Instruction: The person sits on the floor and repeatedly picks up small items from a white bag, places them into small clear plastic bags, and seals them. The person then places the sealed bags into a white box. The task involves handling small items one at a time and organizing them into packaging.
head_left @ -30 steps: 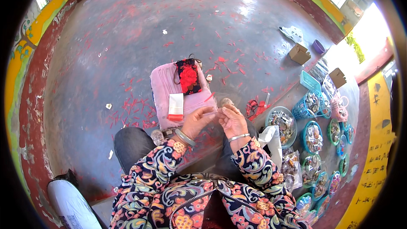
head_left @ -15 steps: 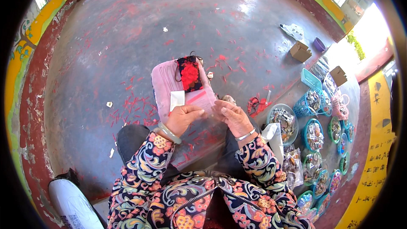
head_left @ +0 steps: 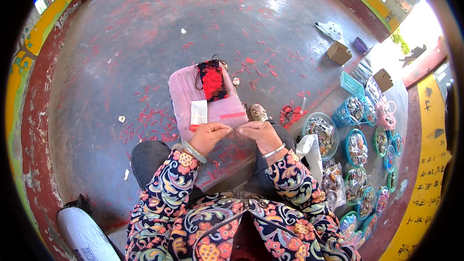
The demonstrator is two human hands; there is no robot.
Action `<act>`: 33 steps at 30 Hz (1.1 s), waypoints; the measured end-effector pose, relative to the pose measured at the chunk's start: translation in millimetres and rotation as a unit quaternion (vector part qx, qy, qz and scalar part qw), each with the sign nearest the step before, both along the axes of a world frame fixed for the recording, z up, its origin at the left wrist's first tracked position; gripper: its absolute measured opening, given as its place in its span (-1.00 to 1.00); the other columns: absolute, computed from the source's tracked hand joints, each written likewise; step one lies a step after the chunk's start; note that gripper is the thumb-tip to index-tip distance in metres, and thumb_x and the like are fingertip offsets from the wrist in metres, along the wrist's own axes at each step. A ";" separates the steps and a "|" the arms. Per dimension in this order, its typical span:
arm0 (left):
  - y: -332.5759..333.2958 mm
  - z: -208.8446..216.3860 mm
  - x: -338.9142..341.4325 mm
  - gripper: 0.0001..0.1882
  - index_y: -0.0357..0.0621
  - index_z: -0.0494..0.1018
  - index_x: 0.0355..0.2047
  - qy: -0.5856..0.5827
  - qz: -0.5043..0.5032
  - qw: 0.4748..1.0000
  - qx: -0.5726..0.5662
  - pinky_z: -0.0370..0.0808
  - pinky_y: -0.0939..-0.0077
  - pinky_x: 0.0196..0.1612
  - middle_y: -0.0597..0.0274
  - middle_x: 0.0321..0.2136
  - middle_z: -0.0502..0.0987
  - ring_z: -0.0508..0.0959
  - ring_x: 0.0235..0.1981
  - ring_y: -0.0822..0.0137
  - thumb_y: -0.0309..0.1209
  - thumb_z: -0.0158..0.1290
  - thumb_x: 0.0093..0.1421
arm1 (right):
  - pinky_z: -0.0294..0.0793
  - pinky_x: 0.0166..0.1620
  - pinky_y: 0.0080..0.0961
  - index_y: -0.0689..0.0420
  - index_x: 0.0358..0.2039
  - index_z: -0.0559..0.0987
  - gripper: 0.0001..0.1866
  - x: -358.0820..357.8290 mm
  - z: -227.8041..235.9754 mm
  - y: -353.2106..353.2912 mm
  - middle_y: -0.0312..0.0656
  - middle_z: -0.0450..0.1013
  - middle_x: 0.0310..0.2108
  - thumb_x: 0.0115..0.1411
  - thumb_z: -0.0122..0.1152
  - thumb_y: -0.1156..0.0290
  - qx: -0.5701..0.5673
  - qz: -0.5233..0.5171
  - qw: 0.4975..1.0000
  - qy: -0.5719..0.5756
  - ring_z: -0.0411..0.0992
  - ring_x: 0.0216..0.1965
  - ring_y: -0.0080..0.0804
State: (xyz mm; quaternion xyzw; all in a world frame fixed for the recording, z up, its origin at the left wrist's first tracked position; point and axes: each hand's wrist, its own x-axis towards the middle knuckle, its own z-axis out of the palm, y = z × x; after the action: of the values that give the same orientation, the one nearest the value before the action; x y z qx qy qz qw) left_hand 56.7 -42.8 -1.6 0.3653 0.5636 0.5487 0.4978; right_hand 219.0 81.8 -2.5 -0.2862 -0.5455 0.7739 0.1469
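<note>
White packet with a red lower end lies on the near left part of a pink padded surface, long side running away from the wearer. Red strip lies flat to its right, well apart from it. Black pouch with a red flower sits beyond both. Left hand just beside the packet's lower end in view, thumb and fingertips drawn into a pinch; right hand mirrors it, tips near the left's (cannot tell if anything fine is held by either). Pale bangle on left wrist, silver bracelet on right. Red scraps litter the floor; filled blue basket stands at right.
</note>
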 end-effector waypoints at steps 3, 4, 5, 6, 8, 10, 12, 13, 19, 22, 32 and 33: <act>1.3 -3.1 0.5 -0.80 -0.25 0.50 -0.29 -0.008 0.003 1.000 0.000 0.34 0.74 -0.41 0.30 -0.43 0.56 0.43 -0.47 0.61 -0.39 0.00 0.15 | 0.35 -0.32 -0.70 0.29 -0.40 0.57 -0.86 0.6 2.4 -1.1 -0.24 0.49 -0.48 0.00 0.20 0.51 -0.014 -0.009 1.000 0.008 0.41 -0.44 -0.58; 1.4 -3.5 0.5 -0.80 -0.25 0.50 -0.28 -0.010 0.002 1.000 -0.001 0.34 0.74 -0.42 0.30 -0.42 0.56 0.44 -0.48 0.61 -0.39 0.00 0.15 | 0.35 -0.32 -0.71 0.29 -0.41 0.57 -0.86 0.7 3.3 -1.6 -0.24 0.49 -0.48 0.00 0.20 0.51 -0.018 -0.012 1.000 0.010 0.41 -0.44 -0.58; 1.6 -4.1 0.6 -0.80 -0.25 0.49 -0.28 -0.011 0.001 1.000 -0.002 0.34 0.73 -0.42 0.29 -0.42 0.56 0.44 -0.48 0.61 -0.39 0.00 0.16 | 0.34 -0.33 -0.71 0.29 -0.42 0.57 -0.87 0.6 3.5 -1.9 -0.25 0.49 -0.49 -0.01 0.21 0.52 -0.021 -0.015 1.000 0.014 0.41 -0.45 -0.58; 1.8 -5.5 0.3 -0.80 -0.25 0.49 -0.28 -0.015 0.001 1.000 -0.003 0.34 0.73 -0.42 0.29 -0.42 0.56 0.44 -0.48 0.61 -0.39 0.00 0.16 | 0.34 -0.33 -0.71 0.29 -0.43 0.56 -0.88 0.4 3.5 -2.1 -0.25 0.49 -0.49 -0.01 0.21 0.52 -0.024 -0.017 0.999 0.019 0.41 -0.45 -0.59; 1.7 -8.2 -0.1 -0.80 -0.25 0.49 -0.27 -0.022 0.001 1.000 -0.007 0.34 0.73 -0.42 0.30 -0.42 0.56 0.43 -0.49 0.60 -0.39 0.00 0.16 | 0.33 -0.34 -0.71 0.28 -0.45 0.56 -0.89 0.6 4.3 -2.3 -0.27 0.48 -0.51 -0.02 0.22 0.53 -0.020 -0.017 0.999 0.024 0.40 -0.46 -0.60; 1.5 -7.3 0.4 -0.79 -0.25 0.49 -0.26 -0.023 0.002 1.000 -0.009 0.34 0.72 -0.43 0.30 -0.42 0.56 0.43 -0.49 0.60 -0.39 0.00 0.16 | 0.32 -0.35 -0.72 0.28 -0.47 0.56 -0.91 0.7 4.9 -2.0 -0.29 0.47 -0.52 -0.03 0.22 0.54 -0.007 -0.012 1.000 0.026 0.38 -0.48 -0.62; 1.6 -7.2 0.5 -0.79 -0.25 0.49 -0.26 -0.024 0.003 1.000 -0.009 0.34 0.72 -0.43 0.30 -0.41 0.56 0.43 -0.49 0.60 -0.39 0.00 0.16 | 0.30 -0.35 -0.72 0.27 -0.50 0.55 -0.93 -0.1 4.7 -2.2 -0.30 0.46 -0.54 -0.04 0.23 0.55 -0.019 -0.017 0.999 0.037 0.37 -0.49 -0.63; 1.8 -7.5 0.6 -0.79 -0.25 0.49 -0.25 -0.024 0.003 1.000 -0.008 0.34 0.72 -0.44 0.30 -0.41 0.56 0.43 -0.49 0.60 -0.39 0.00 0.16 | 0.30 -0.35 -0.72 0.26 -0.51 0.54 -0.94 -0.3 4.6 -2.2 -0.31 0.45 -0.54 -0.04 0.23 0.56 -0.024 -0.019 0.999 0.042 0.36 -0.50 -0.64; 1.8 -7.0 0.6 -0.79 -0.26 0.49 -0.26 -0.026 0.000 1.000 0.003 0.34 0.72 -0.44 0.31 -0.42 0.55 0.43 -0.47 0.60 -0.40 0.00 0.15 | 0.14 -0.52 -0.82 0.21 -0.55 0.51 -0.91 -2.5 3.1 -3.3 -0.44 0.37 -0.60 -0.06 0.28 0.53 -0.020 -0.011 0.998 0.053 0.22 -0.59 -0.78; 2.2 -9.6 0.9 -0.80 -0.24 0.50 -0.27 -0.026 0.003 1.000 0.002 0.31 0.78 -0.45 0.38 -0.44 0.54 0.38 -0.50 0.66 -0.40 0.01 0.15 | 0.13 -0.52 -0.82 0.20 -0.54 0.51 -0.91 -2.7 2.6 -2.8 -0.45 0.37 -0.60 -0.06 0.28 0.53 -0.023 -0.007 0.998 0.062 0.21 -0.59 -0.79; 1.3 -0.5 1.6 -0.83 -0.24 0.52 -0.36 -0.028 0.039 0.999 -0.013 0.32 0.73 -0.46 0.29 -0.45 0.57 0.44 -0.49 0.62 -0.40 0.02 0.13 | 0.27 -0.38 -0.82 0.24 -0.41 0.52 -0.86 -3.9 4.4 -4.0 -0.38 0.42 -0.49 -0.03 0.25 0.55 -0.061 0.003 0.996 0.067 0.31 -0.47 -0.73; 1.5 -0.3 1.5 -0.83 -0.24 0.52 -0.36 -0.030 0.040 0.999 -0.013 0.32 0.73 -0.46 0.29 -0.45 0.57 0.44 -0.50 0.62 -0.40 0.03 0.12 | 0.30 -0.35 -0.80 0.25 -0.40 0.51 -0.85 -4.0 7.5 -4.8 -0.36 0.43 -0.47 -0.03 0.24 0.56 -0.066 0.004 0.995 0.070 0.33 -0.44 -0.71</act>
State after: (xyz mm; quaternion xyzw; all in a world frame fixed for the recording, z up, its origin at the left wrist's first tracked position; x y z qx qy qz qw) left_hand 58.2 -41.3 -1.8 0.3193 0.5692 0.5717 0.4972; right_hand 214.9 77.0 5.0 -0.2380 -0.4826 0.8272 0.1620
